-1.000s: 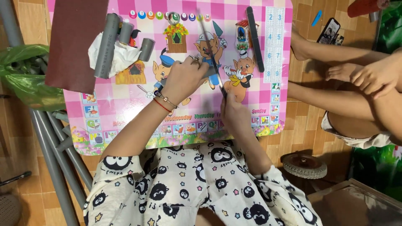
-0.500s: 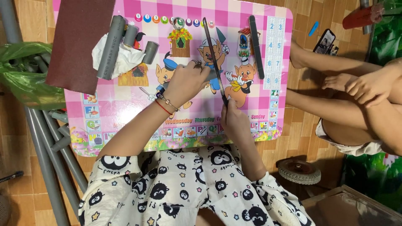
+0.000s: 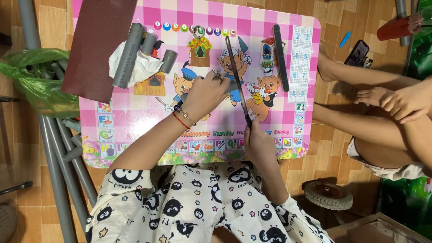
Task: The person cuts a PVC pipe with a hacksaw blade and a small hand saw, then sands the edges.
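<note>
Sawing a grey pipe on a pink children's table [image 3: 135, 112]
Left hand [image 3: 204, 96] clamps the pipe [image 3: 231, 85]; right hand [image 3: 258, 144] grips the hacksaw [image 3: 237, 83] handle: keep strokes straight, the pipe pinned

three grey pipe pieces [image 3: 129, 55], one saw [image 3: 237, 85], one phone [image 3: 357, 53].

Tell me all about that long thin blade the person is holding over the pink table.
The hacksaw blade is a long, narrow, dark strip that looks like metal. It runs from the right hand, which grips its near end, away across the pink table. Midway it crosses a short grey pipe piece that the left hand holds down. Teeth are too small to see.
</note>
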